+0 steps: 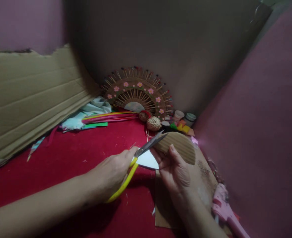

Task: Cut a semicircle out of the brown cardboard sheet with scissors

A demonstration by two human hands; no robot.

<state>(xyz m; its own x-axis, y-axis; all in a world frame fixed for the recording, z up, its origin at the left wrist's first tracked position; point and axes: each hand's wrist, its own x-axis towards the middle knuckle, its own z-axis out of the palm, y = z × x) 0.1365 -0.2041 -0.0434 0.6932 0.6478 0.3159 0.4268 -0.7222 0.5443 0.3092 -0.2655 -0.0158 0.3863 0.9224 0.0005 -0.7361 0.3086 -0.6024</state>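
Note:
My left hand (112, 173) grips yellow-handled scissors (146, 148), whose blades point up and to the right. My right hand (174, 168) holds a rounded piece of corrugated cardboard (182, 147), thumb on top. The scissor tips meet the left edge of that piece. A white paper piece (148, 159) shows just under the blades, between the two hands. Both hands hover over a red cloth surface (73, 158).
A half-round stick-and-flower craft (137, 92) stands against the back wall. Twine balls (153, 123), small jars (190, 117), coloured strips (108, 116) and paper scraps lie behind. A big cardboard sheet (26, 96) leans at left. A pink glue gun (222, 206) and flat cardboard (166, 208) lie at lower right.

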